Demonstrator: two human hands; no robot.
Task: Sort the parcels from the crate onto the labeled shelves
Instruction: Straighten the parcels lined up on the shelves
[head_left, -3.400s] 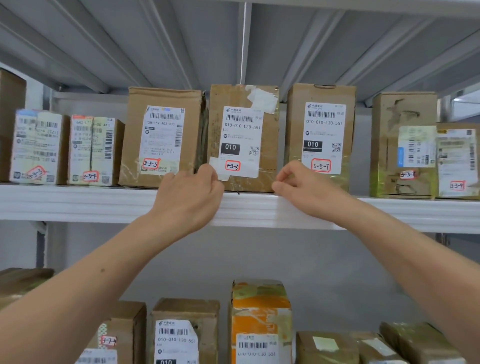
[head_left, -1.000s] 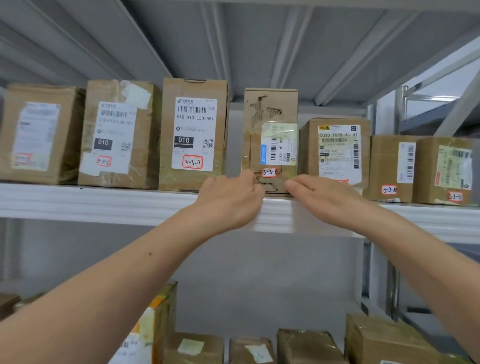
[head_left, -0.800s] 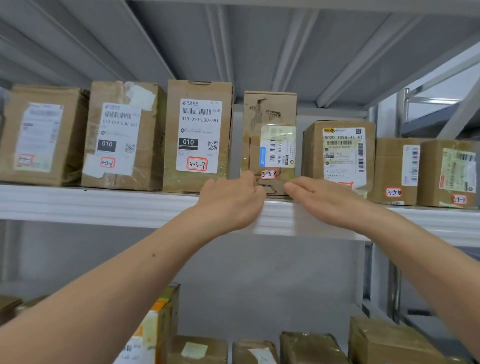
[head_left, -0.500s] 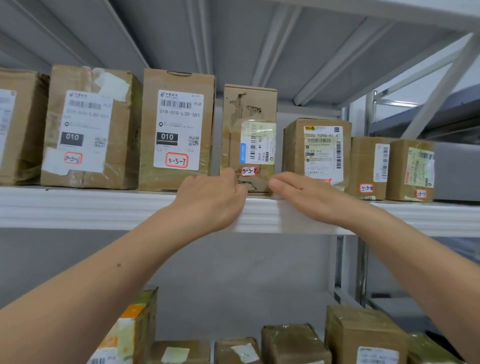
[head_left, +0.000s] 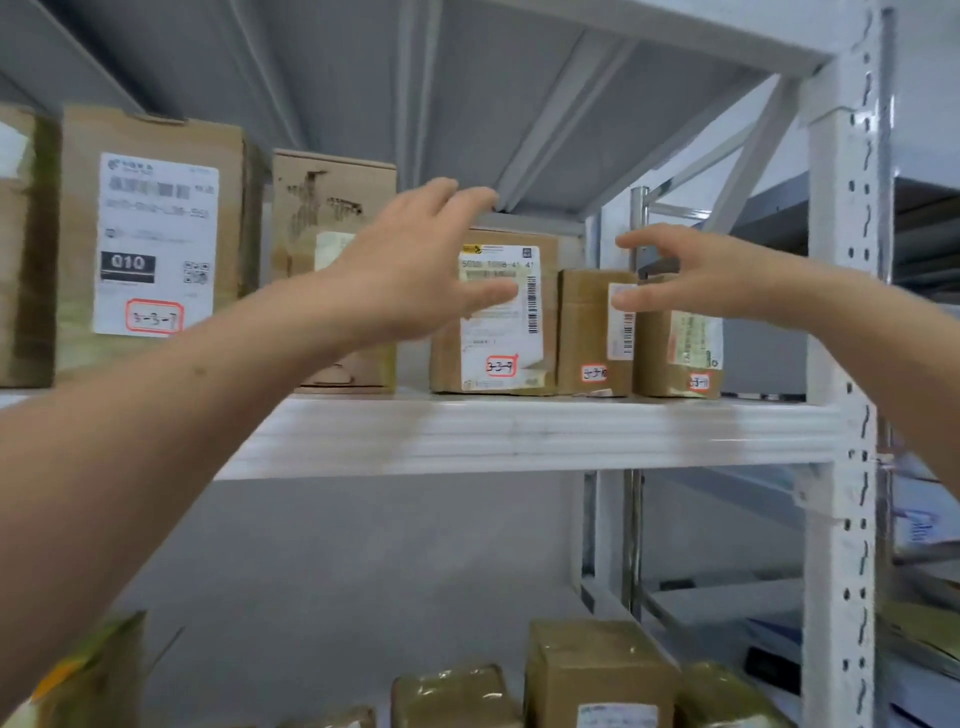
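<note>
Left hand (head_left: 410, 270) and right hand (head_left: 701, 278) hover apart, fingers spread, empty. Parcel 3-3-9 (head_left: 501, 338) stands upright mid-frame between them, nearer the left.

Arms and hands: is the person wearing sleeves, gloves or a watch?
No. The left forearm and right forearm are bare to the picture's edge, no sleeves in view. The left hand and right hand wear no gloves; no watch, bracelet or ring shows.

Plain grey wall (head_left: 363, 545) at the back.
</note>
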